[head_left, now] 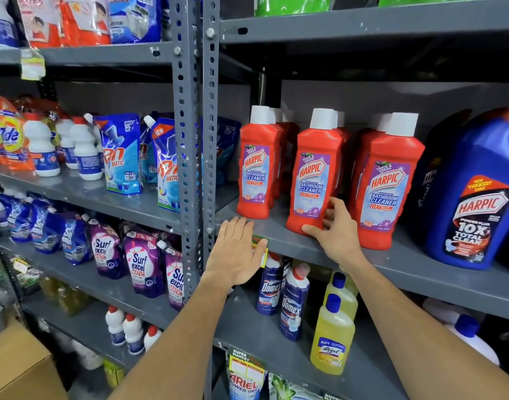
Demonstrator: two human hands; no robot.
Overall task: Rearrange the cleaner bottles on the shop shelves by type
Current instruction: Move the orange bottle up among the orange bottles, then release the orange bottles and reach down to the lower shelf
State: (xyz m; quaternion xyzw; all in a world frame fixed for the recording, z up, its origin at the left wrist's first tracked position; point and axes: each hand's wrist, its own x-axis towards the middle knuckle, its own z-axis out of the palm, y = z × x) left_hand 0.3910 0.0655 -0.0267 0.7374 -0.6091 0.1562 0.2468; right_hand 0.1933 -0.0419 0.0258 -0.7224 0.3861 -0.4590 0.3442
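Note:
Three rows of red Harpic bathroom cleaner bottles with white caps stand on the right-hand middle shelf (276,241). My right hand (335,233) grips the base of the front bottle of the middle row (314,171), which stands upright at the shelf's front edge. The left row's front bottle (257,166) and the right row's front bottle (387,180) stand on either side. My left hand (237,249) is flat with fingers apart against the shelf's front edge, over a price tag, holding nothing.
A big blue Harpic jug (466,197) fills the shelf's right end. Below stand Domex bottles (293,301) and yellow Lizol bottles (332,336). A perforated steel upright (201,140) divides the racks. Detergent pouches and white bottles fill the left shelves. A cardboard box (17,368) sits bottom left.

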